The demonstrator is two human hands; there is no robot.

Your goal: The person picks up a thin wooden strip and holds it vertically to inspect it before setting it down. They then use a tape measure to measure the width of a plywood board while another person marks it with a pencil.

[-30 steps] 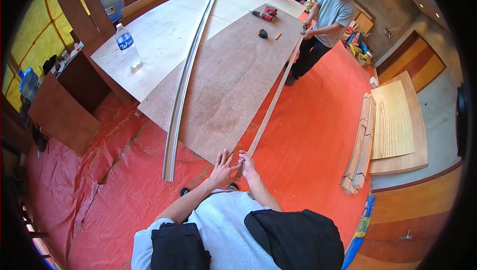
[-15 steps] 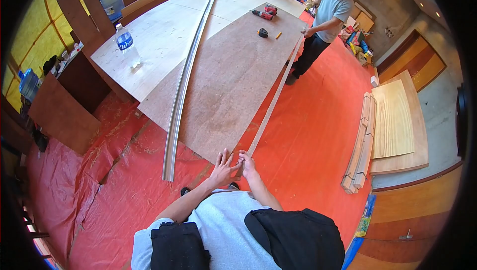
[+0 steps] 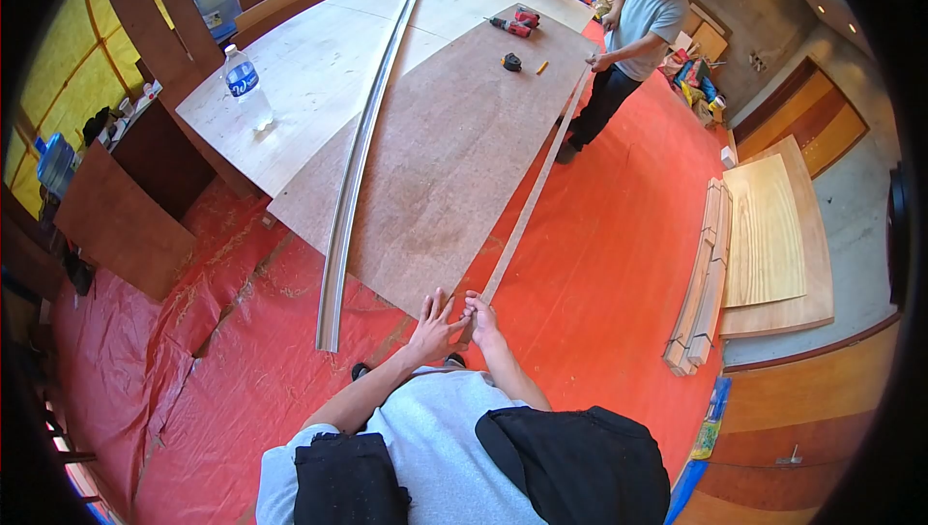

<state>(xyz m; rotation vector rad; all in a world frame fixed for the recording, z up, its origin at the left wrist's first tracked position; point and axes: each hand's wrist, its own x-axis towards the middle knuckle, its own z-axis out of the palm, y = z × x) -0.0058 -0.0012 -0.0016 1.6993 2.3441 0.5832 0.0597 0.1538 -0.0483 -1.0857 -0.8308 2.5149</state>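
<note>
My left hand (image 3: 432, 336) rests at the near corner of a brown plywood sheet (image 3: 435, 167), its fingers spread, fingertips on the sheet's edge. Beside it, my right hand (image 3: 482, 320) has its fingers curled around the near end of a long narrow strip (image 3: 531, 206). The strip runs alongside the sheet's right edge, a gap apart from it at mid-length. At the far end, a co-worker's hand (image 3: 599, 62) holds the strip. On the sheet's left part lies a long metal straightedge (image 3: 362, 151), its near end jutting past the edge.
A red drill (image 3: 515, 25), a tape measure (image 3: 511, 63) and a yellow pencil-like piece (image 3: 542, 68) lie toward the sheet's far end. On the pale board stands a water bottle (image 3: 247, 90). Bundled wood strips (image 3: 704, 278) lie on the red-covered floor at right.
The co-worker's other hand has drawn slightly down and inward toward the body. My hands, the strip and the sheet look unchanged.
</note>
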